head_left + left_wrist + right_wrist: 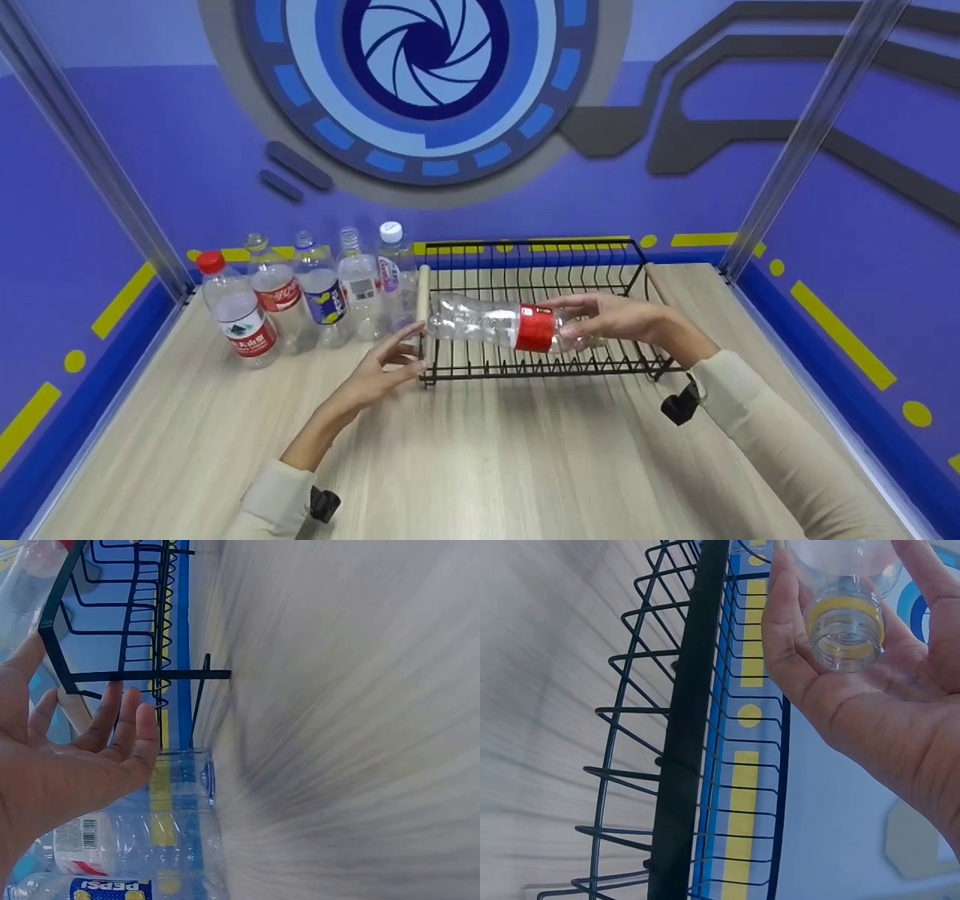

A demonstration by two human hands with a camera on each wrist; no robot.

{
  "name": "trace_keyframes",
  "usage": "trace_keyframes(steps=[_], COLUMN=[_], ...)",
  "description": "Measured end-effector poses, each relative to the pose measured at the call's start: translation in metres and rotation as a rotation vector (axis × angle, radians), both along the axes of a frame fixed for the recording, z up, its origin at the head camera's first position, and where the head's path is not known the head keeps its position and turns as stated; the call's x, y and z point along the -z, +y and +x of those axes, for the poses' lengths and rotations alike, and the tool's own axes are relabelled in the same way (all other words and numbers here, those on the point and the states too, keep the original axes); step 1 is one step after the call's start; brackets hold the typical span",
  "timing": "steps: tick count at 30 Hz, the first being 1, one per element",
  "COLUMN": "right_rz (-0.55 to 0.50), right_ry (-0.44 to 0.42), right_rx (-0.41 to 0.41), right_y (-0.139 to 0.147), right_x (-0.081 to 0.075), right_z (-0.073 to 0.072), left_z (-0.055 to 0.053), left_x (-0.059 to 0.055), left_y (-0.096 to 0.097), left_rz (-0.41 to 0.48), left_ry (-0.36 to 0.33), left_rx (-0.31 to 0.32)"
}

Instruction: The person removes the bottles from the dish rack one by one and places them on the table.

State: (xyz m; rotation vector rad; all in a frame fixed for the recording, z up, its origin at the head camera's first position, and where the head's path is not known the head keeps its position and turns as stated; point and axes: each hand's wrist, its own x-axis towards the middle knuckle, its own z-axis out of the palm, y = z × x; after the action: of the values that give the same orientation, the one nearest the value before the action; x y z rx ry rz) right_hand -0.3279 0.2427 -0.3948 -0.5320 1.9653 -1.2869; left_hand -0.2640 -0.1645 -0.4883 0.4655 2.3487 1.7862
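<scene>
A clear plastic bottle (pixel 480 319) with a red label lies sideways over the black wire rack (pixel 540 369), its base toward the rack's left end. My right hand (pixel 619 319) grips it near the neck, fingers on one side and thumb on the other. The right wrist view shows the bottle's uncapped mouth (pixel 846 637) with a yellow ring, cradled by the palm. At the rack's left end, my left hand (pixel 382 371) touches the frame beside the pale wooden handle (pixel 424 292), with loosely bent fingers (pixel 142 739) spread along it.
Left of the rack stand several upright empty bottles: a red-capped bottle (pixel 244 326), a red-labelled bottle (pixel 281 296), a Pepsi bottle (pixel 322 300), a bottle with a barcode label (pixel 364 289) and a white-capped bottle (pixel 394 270). Blue-purple panels (pixel 690 202) enclose the wooden table (pixel 487 465).
</scene>
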Motion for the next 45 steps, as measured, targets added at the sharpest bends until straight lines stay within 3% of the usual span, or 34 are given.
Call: trace_keyframes(steps=[6,10,14,21,25,28,30,35,37,40,45], right_rz=[0.023,0.012,0.029,0.025,0.027,0.018,0.015,0.032,0.029,0.012,0.004], right_ry=[-0.013,-0.026,-0.014,-0.025,-0.029,-0.029,-0.020,0.068,0.093,0.088,0.061], right_rx=[0.002,-0.015,-0.024,-0.046,-0.067,-0.070,-0.066,-0.073,-0.077,-0.072,-0.063], right_y=[-0.002,-0.004,-0.007,-0.014,-0.016,-0.017,-0.019,-0.024,-0.025,-0.026,-0.026], right_x=[-0.003,-0.004,-0.006,-0.010,-0.011,-0.011,-0.011,-0.010,-0.009,-0.009,-0.010], right_z=[0.005,0.008,0.010,0.015,0.019,0.022,0.024,0.026,0.027,0.028,0.031], left_z=[0.007,0.015,0.022,0.031,0.035,0.037,0.039,0.042,0.043,0.043,0.041], left_x=[-0.011,-0.025,-0.040,-0.052,-0.055,-0.057,-0.058,-0.056,-0.056,-0.056,-0.057], left_y=[0.005,0.010,0.014,0.024,0.031,0.035,0.038,0.046,0.049,0.051,0.048], left_rz=[-0.026,-0.016,-0.036,-0.107,-0.129,-0.168,-0.236,-0.510,-0.590,-0.636,-0.531], left_ry=[0.084,0.254,0.384,0.450,0.478,0.501,0.553,0.818,0.888,0.900,0.809], left_rx=[-0.178,-0.268,-0.235,-0.060,-0.021,-0.031,-0.057,-0.145,-0.173,-0.203,-0.202])
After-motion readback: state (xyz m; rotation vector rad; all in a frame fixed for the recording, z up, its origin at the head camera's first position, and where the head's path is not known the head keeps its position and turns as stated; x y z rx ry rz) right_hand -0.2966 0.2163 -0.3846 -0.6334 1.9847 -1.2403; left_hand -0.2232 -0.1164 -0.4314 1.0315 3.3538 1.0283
